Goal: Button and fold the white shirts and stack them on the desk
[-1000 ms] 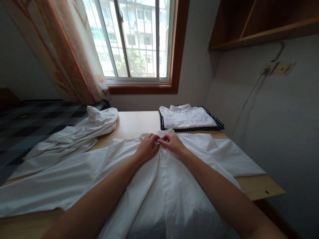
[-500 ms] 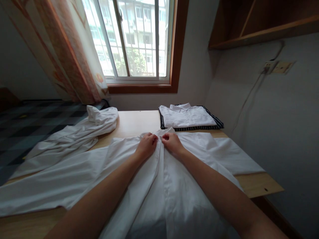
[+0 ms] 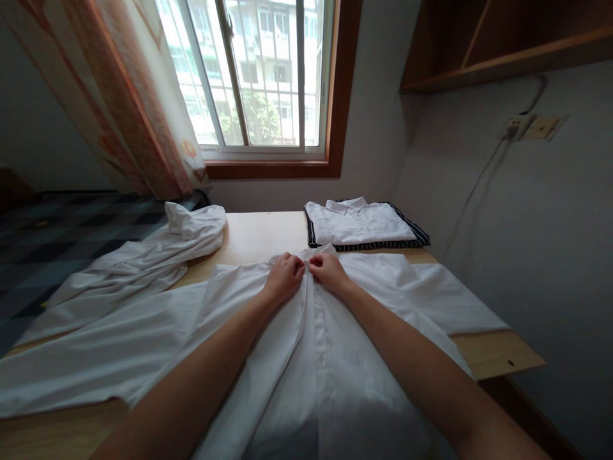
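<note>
A white shirt [image 3: 354, 358] lies spread over the table, its sleeves out to both sides and its collar at the far end. Just below the collar, my left hand [image 3: 286, 278] pinches the left front edge. Facing it, my right hand [image 3: 328, 269] has its fingertips closed on the right front edge. The two hands are nearly touching at the shirt's middle. Whether a button lies between the fingertips is too small to tell. Below the hands the two front edges run down side by side, somewhat apart.
A folded white shirt [image 3: 361, 223] rests on dark striped cloth [image 3: 416, 238] at the table's back right. Another white garment [image 3: 143, 255] lies crumpled on the left, reaching toward a checked bed [image 3: 71, 223]. The wooden table [image 3: 263, 230] meets the wall below the window.
My hands have come slightly closer together at the shirt's neck. The garments around them lie as before.
</note>
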The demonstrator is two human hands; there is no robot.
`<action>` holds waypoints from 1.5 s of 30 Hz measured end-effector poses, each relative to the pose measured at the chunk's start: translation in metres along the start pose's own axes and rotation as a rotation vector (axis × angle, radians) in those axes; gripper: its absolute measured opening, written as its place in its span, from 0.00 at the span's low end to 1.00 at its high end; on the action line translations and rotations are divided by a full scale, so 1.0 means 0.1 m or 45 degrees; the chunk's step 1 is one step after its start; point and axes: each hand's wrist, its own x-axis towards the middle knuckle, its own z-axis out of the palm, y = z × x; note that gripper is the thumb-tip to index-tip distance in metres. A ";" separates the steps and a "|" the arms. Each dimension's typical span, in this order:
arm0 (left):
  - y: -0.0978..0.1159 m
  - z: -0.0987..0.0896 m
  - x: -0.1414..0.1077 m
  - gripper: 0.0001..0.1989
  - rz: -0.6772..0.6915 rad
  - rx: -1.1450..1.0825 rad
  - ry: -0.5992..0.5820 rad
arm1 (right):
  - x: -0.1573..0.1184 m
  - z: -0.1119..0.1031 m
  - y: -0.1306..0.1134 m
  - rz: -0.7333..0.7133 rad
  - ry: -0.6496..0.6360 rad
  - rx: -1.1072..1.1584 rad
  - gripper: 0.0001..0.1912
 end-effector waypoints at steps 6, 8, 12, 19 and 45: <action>-0.04 0.02 0.02 0.05 -0.014 -0.051 0.003 | -0.02 -0.03 -0.01 0.010 -0.039 0.053 0.06; -0.05 0.02 0.02 0.04 -0.011 -0.043 0.008 | -0.03 -0.03 -0.02 0.023 -0.038 0.085 0.07; -0.03 0.01 0.02 0.04 0.031 -0.008 -0.011 | -0.04 -0.05 -0.05 0.064 -0.077 0.203 0.06; 0.04 0.00 0.00 0.08 0.041 0.166 -0.067 | -0.05 -0.11 -0.12 0.109 -0.171 0.278 0.07; -0.07 -0.11 -0.01 0.09 -0.129 -0.375 0.086 | -0.09 -0.03 -0.13 0.026 -0.130 0.177 0.04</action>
